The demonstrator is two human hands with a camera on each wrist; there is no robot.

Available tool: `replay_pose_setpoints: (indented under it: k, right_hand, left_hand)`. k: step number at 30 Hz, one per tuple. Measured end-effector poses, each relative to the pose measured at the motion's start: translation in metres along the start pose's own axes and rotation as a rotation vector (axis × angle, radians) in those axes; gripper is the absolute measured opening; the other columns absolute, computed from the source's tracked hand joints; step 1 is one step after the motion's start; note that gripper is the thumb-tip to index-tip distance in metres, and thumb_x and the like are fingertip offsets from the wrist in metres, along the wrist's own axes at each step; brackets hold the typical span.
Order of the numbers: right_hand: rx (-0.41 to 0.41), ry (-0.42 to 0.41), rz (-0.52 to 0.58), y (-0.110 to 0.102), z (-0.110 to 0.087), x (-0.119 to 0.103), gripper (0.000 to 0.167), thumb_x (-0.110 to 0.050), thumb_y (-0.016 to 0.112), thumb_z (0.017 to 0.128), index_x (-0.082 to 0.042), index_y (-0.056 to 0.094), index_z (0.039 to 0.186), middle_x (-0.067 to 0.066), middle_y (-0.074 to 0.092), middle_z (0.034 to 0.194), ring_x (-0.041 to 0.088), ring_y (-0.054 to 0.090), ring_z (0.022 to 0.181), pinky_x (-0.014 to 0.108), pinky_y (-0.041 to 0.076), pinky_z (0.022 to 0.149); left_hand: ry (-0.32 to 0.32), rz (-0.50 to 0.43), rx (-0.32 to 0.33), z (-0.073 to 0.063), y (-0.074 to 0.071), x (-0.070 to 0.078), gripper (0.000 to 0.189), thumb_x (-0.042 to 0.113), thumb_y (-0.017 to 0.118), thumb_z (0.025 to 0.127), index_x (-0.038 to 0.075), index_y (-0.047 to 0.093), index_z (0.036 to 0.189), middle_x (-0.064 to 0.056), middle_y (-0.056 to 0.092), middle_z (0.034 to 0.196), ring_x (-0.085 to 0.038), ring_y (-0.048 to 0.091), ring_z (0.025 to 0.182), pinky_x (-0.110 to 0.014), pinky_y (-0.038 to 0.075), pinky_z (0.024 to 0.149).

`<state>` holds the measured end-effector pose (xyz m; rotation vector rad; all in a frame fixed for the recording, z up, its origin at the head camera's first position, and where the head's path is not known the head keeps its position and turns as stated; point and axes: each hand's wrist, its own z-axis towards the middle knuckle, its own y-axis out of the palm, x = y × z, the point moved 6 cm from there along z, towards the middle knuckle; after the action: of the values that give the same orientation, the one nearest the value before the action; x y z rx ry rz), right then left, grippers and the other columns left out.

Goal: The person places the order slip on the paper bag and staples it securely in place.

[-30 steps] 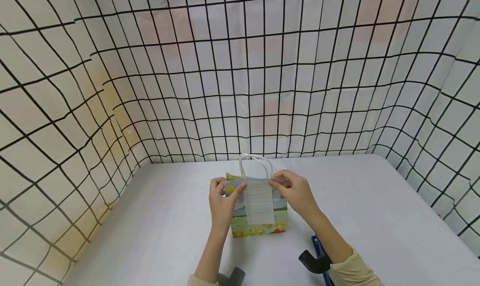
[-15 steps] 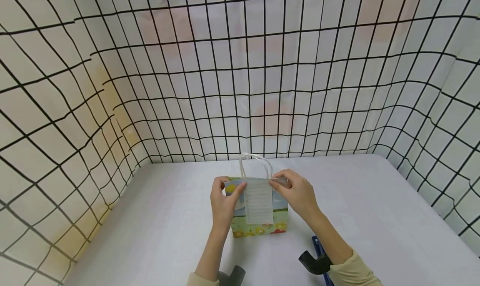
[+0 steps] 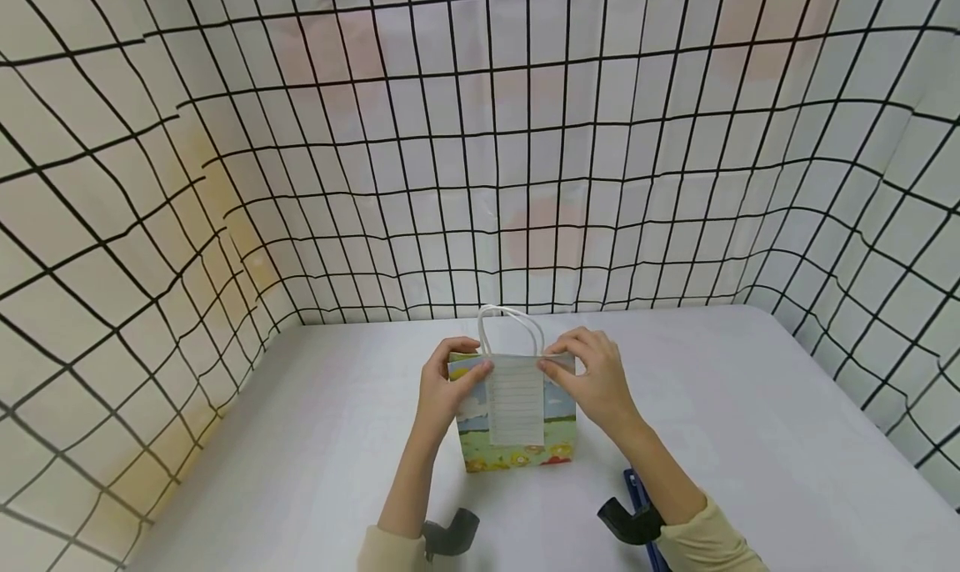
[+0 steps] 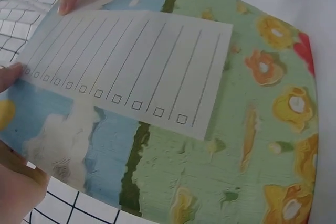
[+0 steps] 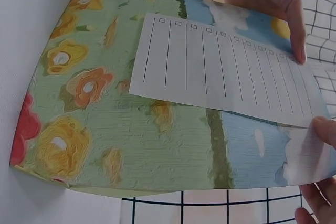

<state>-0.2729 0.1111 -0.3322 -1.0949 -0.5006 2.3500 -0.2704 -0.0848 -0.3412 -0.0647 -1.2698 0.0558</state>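
A small paper gift bag, printed with flowers, grass and sky, stands upright with its white handles raised. Against its front hangs a white checklist sheet, lined and with a row of small boxes. My left hand pinches the sheet's upper left corner at the bag's rim, thumb in front and fingers behind. At the upper right corner my right hand does likewise, its thumb on the sheet's edge in the right wrist view. The sheet's lower end stands slightly off the bag in the left wrist view.
A long blue object lies on the white table, partly hidden under the right forearm. Black curved wrist mounts sit at both wrists. White walls with a black grid enclose the table's back and sides.
My left hand's fingers have shifted up and right over the bag's rim toward the handles, and its forearm has swung left. The right hand keeps its pinch, its fingers slightly higher.
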Motion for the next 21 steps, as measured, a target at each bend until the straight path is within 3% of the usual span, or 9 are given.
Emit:
replay_pose_setpoints:
  k: [6, 10, 16, 21]
  right_hand:
    - [-0.104, 0.082, 0.095, 0.006, -0.001, 0.005, 0.012, -0.02, 0.069, 0.08, -0.012, 0.065, 0.087, 0.0, 0.065, 0.09, 0.018, 0.054, 0.093, 0.041, 0.04, 0.085]
    - [-0.128, 0.088, 0.104, 0.007, -0.001, 0.004, 0.012, -0.022, 0.068, 0.081, -0.013, 0.065, 0.088, 0.0, 0.065, 0.09, 0.018, 0.055, 0.093, 0.041, 0.041, 0.085]
    - [-0.127, 0.093, 0.1, 0.004, 0.001, 0.005, 0.01, -0.019, 0.068, 0.081, -0.012, 0.065, 0.087, 0.0, 0.065, 0.089, 0.018, 0.056, 0.091, 0.042, 0.042, 0.083]
    - [-0.137, 0.098, 0.09, 0.004, 0.001, 0.006, 0.01, -0.02, 0.068, 0.081, -0.013, 0.065, 0.087, 0.0, 0.065, 0.089, 0.017, 0.056, 0.09, 0.039, 0.043, 0.081]
  left_hand:
    - [-0.013, -0.019, -0.065, 0.009, -0.004, -0.021, 0.037, 0.009, 0.07, 0.078, 0.011, 0.055, 0.113, -0.007, 0.054, 0.107, -0.011, 0.055, 0.087, -0.028, 0.049, 0.072]
    - [-0.023, 0.005, -0.088, 0.012, -0.004, -0.026, 0.048, 0.014, 0.072, 0.076, 0.018, 0.052, 0.12, -0.01, 0.058, 0.109, -0.014, 0.06, 0.085, -0.03, 0.05, 0.072]
    - [-0.033, 0.024, -0.14, 0.02, -0.002, -0.026, 0.041, 0.017, 0.073, 0.076, 0.013, 0.06, 0.115, -0.012, 0.066, 0.102, -0.013, 0.065, 0.081, -0.031, 0.052, 0.072]
    - [-0.063, 0.017, -0.168, 0.023, -0.003, -0.028, 0.029, 0.014, 0.071, 0.077, 0.006, 0.066, 0.105, -0.005, 0.068, 0.096, -0.01, 0.064, 0.077, -0.03, 0.052, 0.069]
